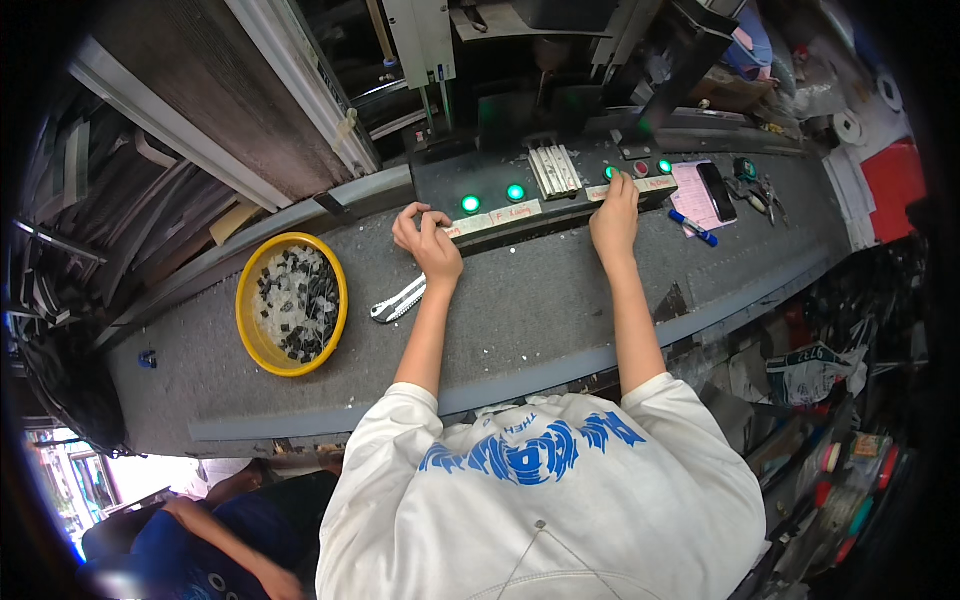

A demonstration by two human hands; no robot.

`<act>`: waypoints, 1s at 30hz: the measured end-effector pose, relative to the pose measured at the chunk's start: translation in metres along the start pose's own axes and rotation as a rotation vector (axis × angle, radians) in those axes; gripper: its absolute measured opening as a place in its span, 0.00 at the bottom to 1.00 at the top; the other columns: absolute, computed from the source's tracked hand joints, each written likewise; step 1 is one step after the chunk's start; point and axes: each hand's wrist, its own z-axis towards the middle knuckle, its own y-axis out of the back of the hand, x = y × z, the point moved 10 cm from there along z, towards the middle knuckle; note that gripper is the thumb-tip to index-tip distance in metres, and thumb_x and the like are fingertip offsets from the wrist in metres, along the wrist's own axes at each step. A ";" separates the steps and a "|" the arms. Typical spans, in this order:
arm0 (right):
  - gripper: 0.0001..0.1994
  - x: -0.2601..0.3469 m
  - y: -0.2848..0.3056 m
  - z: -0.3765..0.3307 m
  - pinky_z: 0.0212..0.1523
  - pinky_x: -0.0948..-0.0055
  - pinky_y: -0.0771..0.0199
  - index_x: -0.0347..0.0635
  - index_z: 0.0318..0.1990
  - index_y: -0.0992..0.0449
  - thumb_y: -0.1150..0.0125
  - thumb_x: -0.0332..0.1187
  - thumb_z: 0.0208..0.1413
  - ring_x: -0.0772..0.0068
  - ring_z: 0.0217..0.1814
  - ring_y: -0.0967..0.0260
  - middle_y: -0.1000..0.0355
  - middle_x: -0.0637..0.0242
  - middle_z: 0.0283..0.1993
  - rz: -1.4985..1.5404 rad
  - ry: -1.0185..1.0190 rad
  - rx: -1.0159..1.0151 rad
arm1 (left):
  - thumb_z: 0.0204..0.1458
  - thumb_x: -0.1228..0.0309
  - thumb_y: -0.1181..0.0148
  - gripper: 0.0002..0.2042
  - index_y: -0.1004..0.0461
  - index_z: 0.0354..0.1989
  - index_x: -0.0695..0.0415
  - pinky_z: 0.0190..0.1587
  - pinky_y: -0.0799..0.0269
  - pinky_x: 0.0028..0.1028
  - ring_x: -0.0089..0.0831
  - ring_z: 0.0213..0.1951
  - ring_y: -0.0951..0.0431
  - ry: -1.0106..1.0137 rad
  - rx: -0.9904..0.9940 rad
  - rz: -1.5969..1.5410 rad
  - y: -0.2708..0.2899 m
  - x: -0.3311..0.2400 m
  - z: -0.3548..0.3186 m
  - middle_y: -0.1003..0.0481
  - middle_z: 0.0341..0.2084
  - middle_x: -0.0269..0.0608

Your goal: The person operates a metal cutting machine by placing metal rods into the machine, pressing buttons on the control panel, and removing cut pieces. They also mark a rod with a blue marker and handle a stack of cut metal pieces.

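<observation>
A long dark control panel (520,225) with lit green buttons lies along the back of the bench. At its left end is my left hand (430,245), fingers curled over the corner; what is under them is hidden. My right hand (616,218) rests on the panel's right part, fingers bent together, the tips at a lit green button (611,173). Between my hands, a ribbed silver metal block (554,170) sits on the panel. Just below my left hand, a white and black utility knife (398,300) lies on the bench.
A yellow basin (342,310) holds many small clear and black pieces. On the right are a blue marker (694,228), a pink sheet (692,190), a phone (717,192) and pliers (773,202). Machine uprights (420,45) stand behind. A person in blue (190,550) is at lower left.
</observation>
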 end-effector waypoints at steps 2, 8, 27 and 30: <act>0.30 0.008 0.009 -0.003 0.68 0.54 0.40 0.29 0.62 0.40 0.47 0.16 0.47 0.42 0.68 0.44 0.42 0.45 0.64 0.072 -0.012 -0.018 | 0.47 0.79 0.52 0.06 0.28 0.25 0.56 0.59 0.50 0.43 0.46 0.54 0.38 -0.006 -0.010 0.015 0.001 0.000 0.000 0.32 0.45 0.47; 0.30 0.099 0.012 -0.037 0.69 0.56 0.43 0.31 0.63 0.39 0.49 0.17 0.46 0.43 0.69 0.44 0.42 0.45 0.66 0.344 0.186 -0.048 | 0.47 0.79 0.52 0.06 0.28 0.25 0.56 0.59 0.50 0.43 0.45 0.54 0.38 0.001 -0.007 -0.008 0.001 0.000 0.000 0.32 0.45 0.46; 0.32 0.133 -0.041 -0.061 0.68 0.54 0.40 0.30 0.65 0.42 0.48 0.16 0.47 0.44 0.71 0.45 0.44 0.46 0.68 0.199 0.256 0.029 | 0.47 0.76 0.51 0.05 0.28 0.26 0.55 0.59 0.50 0.43 0.45 0.55 0.39 -0.003 0.002 0.012 0.001 0.002 0.000 0.33 0.45 0.45; 0.33 0.131 -0.042 -0.061 0.68 0.54 0.41 0.30 0.65 0.42 0.48 0.16 0.46 0.43 0.71 0.45 0.43 0.44 0.68 0.206 0.260 0.019 | 0.47 0.76 0.50 0.04 0.28 0.25 0.55 0.58 0.49 0.44 0.45 0.54 0.38 0.007 -0.001 0.009 0.001 0.002 0.000 0.33 0.45 0.45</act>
